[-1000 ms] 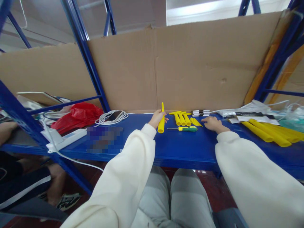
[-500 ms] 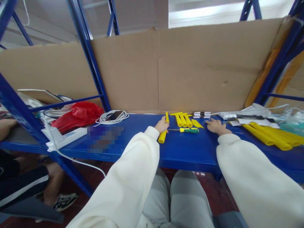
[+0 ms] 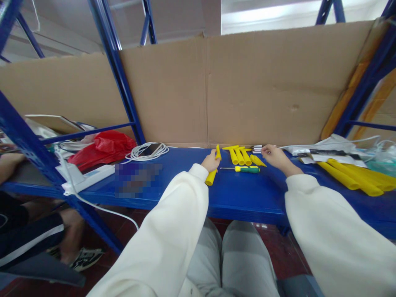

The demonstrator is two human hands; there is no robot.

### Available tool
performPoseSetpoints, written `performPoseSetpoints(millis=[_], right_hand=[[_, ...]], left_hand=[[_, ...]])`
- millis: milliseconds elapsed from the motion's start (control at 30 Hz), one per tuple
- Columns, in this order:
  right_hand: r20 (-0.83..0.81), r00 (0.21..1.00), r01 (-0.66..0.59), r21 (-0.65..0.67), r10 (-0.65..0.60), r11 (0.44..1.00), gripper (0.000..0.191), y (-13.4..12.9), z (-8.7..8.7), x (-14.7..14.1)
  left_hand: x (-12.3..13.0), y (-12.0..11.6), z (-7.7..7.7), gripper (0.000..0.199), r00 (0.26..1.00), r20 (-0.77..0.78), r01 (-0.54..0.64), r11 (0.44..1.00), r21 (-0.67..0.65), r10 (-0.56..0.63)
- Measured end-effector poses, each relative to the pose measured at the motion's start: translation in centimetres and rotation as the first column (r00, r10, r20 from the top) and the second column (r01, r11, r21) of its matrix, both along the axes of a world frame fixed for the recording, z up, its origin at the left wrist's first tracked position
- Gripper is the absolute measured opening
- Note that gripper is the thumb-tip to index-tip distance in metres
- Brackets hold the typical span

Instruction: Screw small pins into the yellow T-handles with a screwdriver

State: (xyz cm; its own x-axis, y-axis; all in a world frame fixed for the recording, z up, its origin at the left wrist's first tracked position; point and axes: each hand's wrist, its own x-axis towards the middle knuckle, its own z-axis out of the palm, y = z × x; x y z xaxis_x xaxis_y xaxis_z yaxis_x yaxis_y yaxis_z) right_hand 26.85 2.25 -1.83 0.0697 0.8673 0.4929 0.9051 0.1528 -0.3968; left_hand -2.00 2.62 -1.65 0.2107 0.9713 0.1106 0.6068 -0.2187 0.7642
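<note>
Cardboard stands at twelve o'clock, bright light above it at one. Dark red floor shows at five.

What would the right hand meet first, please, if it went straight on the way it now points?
Most likely the stacked white strips, just ahead of the right hand near the cardboard panel. Depth is unclear from this one view, so it may be touching them or stop short.
</note>
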Motion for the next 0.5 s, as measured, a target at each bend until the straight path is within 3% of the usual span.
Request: performPoseSetpoints(millis=[100, 200, 333, 500], right_hand=[[0.032, 0.980, -0.194, -0.031, 0.195, 0.980, 0.023, -0.7, 0.3, -2.5], [0.111, 0.940, -0.307, -0.134, 0.322, 0.942, 0.021, -1.5, 0.2, -4.2], [0.172, 0.900, -0.353, -0.250, 0.400, 0.902, 0.022, -2.1, 0.1, -4.9], [0.239, 0.882, -0.330, -0.301, 0.406, 0.895, 0.022, -2.2, 0.0, -4.8]], left_hand=[[0.0, 0.0, 0.0, 0.046, 1.000, 0.002, 0.004, 1.000, -0.001, -0.004], [0.0, -0.1, 0.0, 0.046, 1.000, -0.002, 0.006, 1.000, -0.003, -0.006], [0.1, -0.2, 0.0, 0.046, 1.000, -0.009, 0.011, 1.000, 0.007, -0.011], [0.2, -0.1, -0.2, 0.044, 1.000, -0.006, -0.022, 0.999, 0.034, 0.023]])
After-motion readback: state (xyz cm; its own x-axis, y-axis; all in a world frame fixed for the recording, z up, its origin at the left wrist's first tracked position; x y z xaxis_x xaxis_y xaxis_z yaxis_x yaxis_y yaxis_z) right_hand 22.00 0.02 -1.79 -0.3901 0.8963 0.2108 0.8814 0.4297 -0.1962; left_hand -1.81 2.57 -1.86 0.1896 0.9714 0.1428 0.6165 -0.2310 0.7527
